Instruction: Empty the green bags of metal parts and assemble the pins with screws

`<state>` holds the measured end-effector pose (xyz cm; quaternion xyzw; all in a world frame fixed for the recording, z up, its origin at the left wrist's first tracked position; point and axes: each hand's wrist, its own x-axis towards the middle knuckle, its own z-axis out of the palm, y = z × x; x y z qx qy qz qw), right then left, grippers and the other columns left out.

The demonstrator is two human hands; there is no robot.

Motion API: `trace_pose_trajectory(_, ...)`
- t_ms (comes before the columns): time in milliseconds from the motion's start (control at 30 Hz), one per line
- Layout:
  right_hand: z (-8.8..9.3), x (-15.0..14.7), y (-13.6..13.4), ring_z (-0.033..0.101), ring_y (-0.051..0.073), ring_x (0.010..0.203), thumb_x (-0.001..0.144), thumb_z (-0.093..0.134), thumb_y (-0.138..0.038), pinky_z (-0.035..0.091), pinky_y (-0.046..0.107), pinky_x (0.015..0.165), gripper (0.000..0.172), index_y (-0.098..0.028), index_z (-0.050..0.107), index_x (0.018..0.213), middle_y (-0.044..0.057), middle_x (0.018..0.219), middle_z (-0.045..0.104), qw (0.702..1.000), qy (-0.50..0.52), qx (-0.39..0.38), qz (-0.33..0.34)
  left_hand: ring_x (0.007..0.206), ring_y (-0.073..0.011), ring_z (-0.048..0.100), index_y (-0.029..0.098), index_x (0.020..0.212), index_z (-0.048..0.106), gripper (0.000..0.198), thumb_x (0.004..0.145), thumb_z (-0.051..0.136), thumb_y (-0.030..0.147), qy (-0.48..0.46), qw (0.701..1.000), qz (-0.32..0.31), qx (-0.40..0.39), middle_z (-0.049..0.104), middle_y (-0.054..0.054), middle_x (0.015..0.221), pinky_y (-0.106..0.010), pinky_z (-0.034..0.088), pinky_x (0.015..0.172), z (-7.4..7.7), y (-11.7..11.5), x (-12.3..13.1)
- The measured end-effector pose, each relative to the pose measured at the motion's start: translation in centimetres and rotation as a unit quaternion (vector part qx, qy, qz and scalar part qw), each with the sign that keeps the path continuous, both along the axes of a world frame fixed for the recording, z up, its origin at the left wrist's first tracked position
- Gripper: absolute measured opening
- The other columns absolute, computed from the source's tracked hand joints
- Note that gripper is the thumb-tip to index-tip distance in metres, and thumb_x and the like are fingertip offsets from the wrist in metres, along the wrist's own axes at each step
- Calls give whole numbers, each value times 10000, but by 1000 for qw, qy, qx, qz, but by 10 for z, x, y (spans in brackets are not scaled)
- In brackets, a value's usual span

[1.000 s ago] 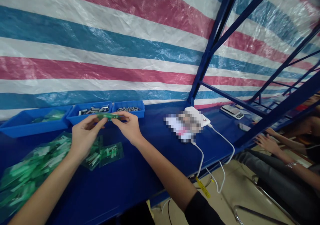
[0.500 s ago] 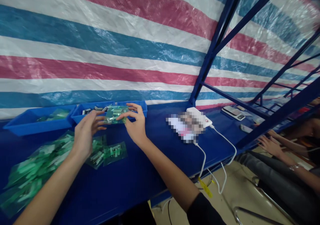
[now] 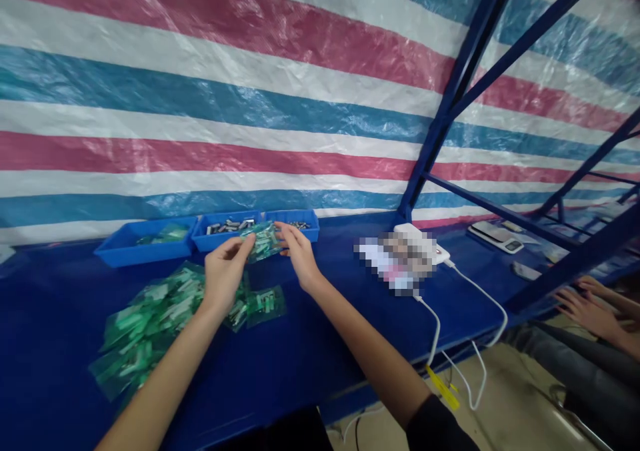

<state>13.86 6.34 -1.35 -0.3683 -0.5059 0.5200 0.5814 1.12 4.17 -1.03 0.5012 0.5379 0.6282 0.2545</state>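
Observation:
Between my two hands is a small clear green plastic bag (image 3: 263, 241) with small parts inside. My left hand (image 3: 226, 271) pinches its left edge between thumb and fingers. My right hand (image 3: 299, 254) has its fingers closed on the bag's right edge. Below, a pile of similar green bags (image 3: 150, 321) lies partly behind my left forearm. A single filled bag (image 3: 267, 304) rests flat at the pile's right side. Just behind my hands stand a blue bin with metal parts (image 3: 210, 239) and another bin with small parts (image 3: 314, 227).
A third blue bin (image 3: 117, 254) holds green bags. On the blue table (image 3: 320, 344), a white device (image 3: 443, 254) with cables sits beside a blurred-out item. A scale (image 3: 495, 237) and a blue metal frame (image 3: 440, 117) stand at right. Another person's hands (image 3: 593, 307) show at the far right.
The view has swung left, so things appear shifted right. My left hand, spread beside the bag before, now pinches it. My right hand's fingers have drawn to the bag's right edge.

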Motion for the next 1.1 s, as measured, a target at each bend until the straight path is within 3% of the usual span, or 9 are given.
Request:
trace_pose_trajectory(133, -4, -8, -7, 606, 164, 863, 662, 651, -363, 464, 275, 766, 296, -172, 653, 888, 32, 911, 676, 999, 2, 36, 38, 542, -94, 420, 158, 604, 576, 318, 670, 631, 464, 12, 1000, -14, 2, 478, 29, 555, -202, 330, 503, 2, -5, 2)
trace_pose_trajectory(233, -7, -11, -10, 623, 171, 840, 654, 658, -359, 470, 301, 793, 330, -160, 652, 918, 39, 896, 687, 998, 7, 53, 42, 567, -100, 449, 154, 678, 609, 303, 663, 640, 456, -10, 1000, -22, 6, 517, 16, 595, -200, 356, 508, 2, -6, 3)
trace_pose_trajectory(633, -8, -4, -9, 649, 191, 760, 575, 721, -368, 505, 312, 672, 431, -175, 662, 956, 80, 882, 698, 1000, -6, 10, -27, 590, -100, 488, 171, 750, 582, 288, 669, 660, 436, -73, 996, -35, 22, 542, 13, 649, -212, 381, 543, -8, -4, 0)
trace_pose_trajectory(767, -12, -3, -7, 648, 185, 763, 613, 705, -334, 499, 328, 715, 324, -177, 666, 893, 74, 870, 696, 997, -38, 67, -7, 647, -112, 534, 176, 780, 592, 256, 690, 657, 406, -62, 992, -102, 40, 597, 2, 716, -231, 401, 615, -12, -4, 1)
trace_pose_trajectory(867, -16, -1, -6, 649, 197, 757, 659, 669, -316, 491, 326, 672, 244, -172, 664, 856, 81, 848, 696, 990, -96, 104, -2, 697, -136, 555, 179, 782, 636, 213, 695, 661, 372, -23, 995, -82, 51, 616, -23, 752, -254, 409, 649, -16, -3, -2)
trace_pose_trajectory(967, -18, 2, -6, 640, 209, 809, 703, 622, -295, 476, 315, 639, 159, -184, 680, 799, 85, 866, 693, 975, -157, 153, -38, 802, -168, 568, 199, 776, 691, 152, 687, 676, 322, 41, 995, -63, 67, 614, -53, 839, -270, 414, 673, -18, -3, -7)
trace_pose_trajectory(1100, -19, 6, -7, 582, 220, 983, 739, 569, -260, 474, 340, 732, 142, -228, 701, 701, 69, 1031, 655, 945, -213, 229, -94, 850, -172, 564, 219, 719, 712, 60, 678, 680, 251, 84, 989, -60, 109, 586, -47, 849, -293, 426, 739, -17, -3, -9)
